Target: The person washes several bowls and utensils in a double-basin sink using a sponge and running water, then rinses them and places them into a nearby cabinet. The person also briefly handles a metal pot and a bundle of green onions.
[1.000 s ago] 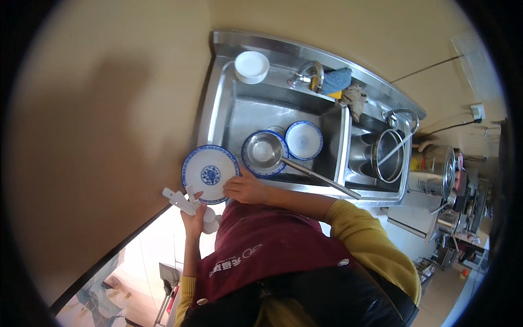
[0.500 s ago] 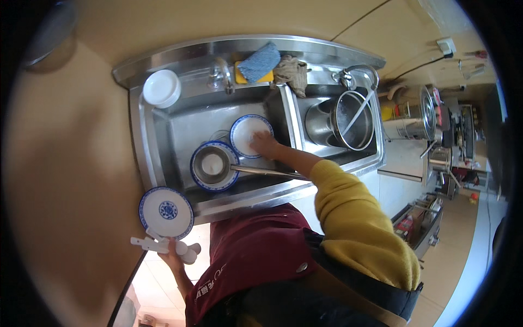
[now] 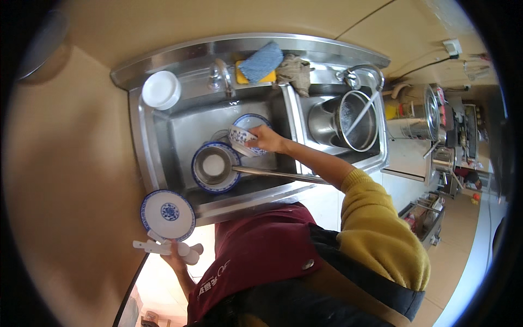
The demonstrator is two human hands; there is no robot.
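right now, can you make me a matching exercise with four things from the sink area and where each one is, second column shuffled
Things:
1. white spoons
2. patterned bowl
3. blue cloth
4. metal pot

Places:
A. in the smaller basin, on the right
B. in the grip of the right hand
C. in the left hand, by a blue-rimmed plate
D. on a yellow item behind the larger basin

Right pairs: 1-C, 2-B, 3-D, 4-A
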